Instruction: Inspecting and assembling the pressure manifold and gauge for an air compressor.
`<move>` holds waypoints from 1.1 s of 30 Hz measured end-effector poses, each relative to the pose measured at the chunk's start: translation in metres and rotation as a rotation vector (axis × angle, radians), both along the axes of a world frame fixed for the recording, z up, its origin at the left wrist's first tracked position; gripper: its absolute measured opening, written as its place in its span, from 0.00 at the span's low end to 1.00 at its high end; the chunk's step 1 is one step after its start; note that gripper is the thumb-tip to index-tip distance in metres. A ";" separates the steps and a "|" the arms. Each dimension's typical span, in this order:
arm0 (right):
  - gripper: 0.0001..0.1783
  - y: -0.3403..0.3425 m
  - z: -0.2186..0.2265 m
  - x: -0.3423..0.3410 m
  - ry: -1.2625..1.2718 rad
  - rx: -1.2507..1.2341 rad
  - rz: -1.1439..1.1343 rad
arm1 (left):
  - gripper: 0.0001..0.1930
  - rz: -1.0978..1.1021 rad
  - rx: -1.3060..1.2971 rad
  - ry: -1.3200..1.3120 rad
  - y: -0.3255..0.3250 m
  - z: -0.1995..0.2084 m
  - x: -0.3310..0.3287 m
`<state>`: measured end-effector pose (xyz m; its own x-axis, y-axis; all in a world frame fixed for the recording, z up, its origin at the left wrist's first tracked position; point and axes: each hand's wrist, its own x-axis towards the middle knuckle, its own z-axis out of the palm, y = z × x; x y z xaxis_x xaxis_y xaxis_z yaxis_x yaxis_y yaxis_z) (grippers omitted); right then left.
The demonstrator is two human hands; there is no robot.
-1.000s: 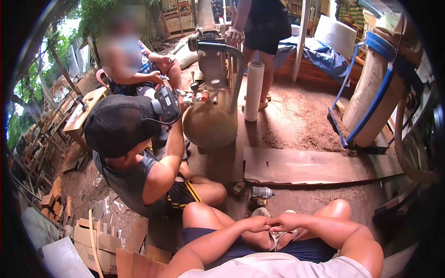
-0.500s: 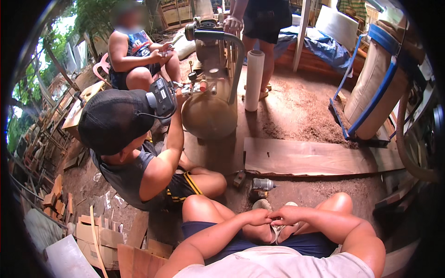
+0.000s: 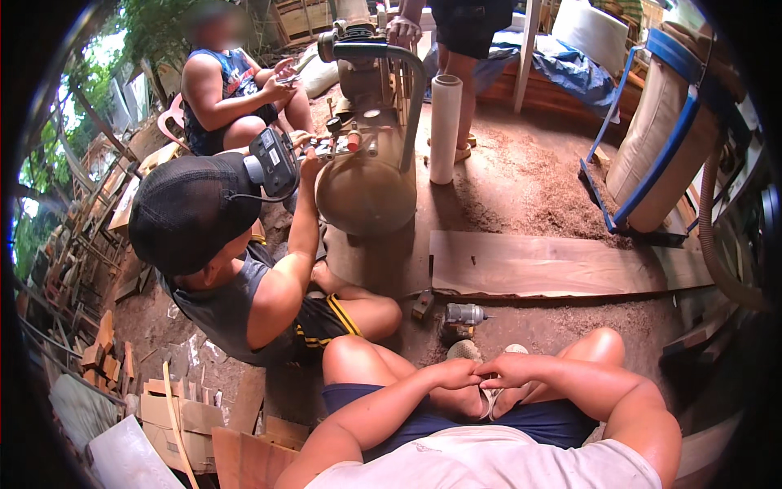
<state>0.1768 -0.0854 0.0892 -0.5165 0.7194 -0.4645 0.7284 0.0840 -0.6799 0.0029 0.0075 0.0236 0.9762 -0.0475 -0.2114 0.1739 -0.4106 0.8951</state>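
Drill (image 3: 464, 314) (grey) ahead of touching hands (image 3: 504, 371)

Right side here, a blue frame (image 3: 658, 160) with a tall tan bag (image 3: 648, 122)! A pale roll (image 3: 444, 130) stands upright, a long wooden board (image 3: 562, 265) lies flat, and leftward, wood offcuts (image 3: 92, 357) sit near a cardboard box (image 3: 183, 418)!

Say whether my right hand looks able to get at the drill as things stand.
Probably yes: the drill lies just past the footwear, with nothing visible covering it. The right hand touches the left hand, so it would likely have to draw apart first.
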 end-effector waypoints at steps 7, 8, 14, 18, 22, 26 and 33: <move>0.19 0.002 0.004 0.002 0.024 -0.010 0.007 | 0.16 0.003 -0.039 -0.001 0.001 0.004 0.002; 0.19 0.001 0.005 0.003 0.024 0.009 -0.003 | 0.16 0.000 -0.037 -0.001 0.000 0.007 0.003; 0.21 -0.001 0.003 0.006 0.042 0.046 0.024 | 0.16 0.028 -0.006 -0.016 -0.002 0.005 0.005; 0.23 0.003 -0.008 -0.003 0.057 0.034 0.044 | 0.16 0.066 0.004 0.020 -0.003 -0.016 -0.005; 0.23 -0.005 0.014 -0.002 0.030 0.028 -0.014 | 0.16 -0.003 0.026 -0.015 -0.002 0.002 0.001; 0.22 -0.005 0.002 -0.002 0.080 0.012 -0.010 | 0.16 -0.011 0.042 0.057 -0.002 0.003 -0.001; 0.19 -0.002 -0.004 -0.001 0.066 0.048 -0.013 | 0.16 0.022 0.088 -0.012 -0.002 -0.001 -0.002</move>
<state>0.1762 -0.0879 0.0851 -0.5357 0.7468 -0.3940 0.6831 0.1090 -0.7222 0.0005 0.0057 0.0223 0.9793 -0.0073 -0.2023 0.1736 -0.4838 0.8578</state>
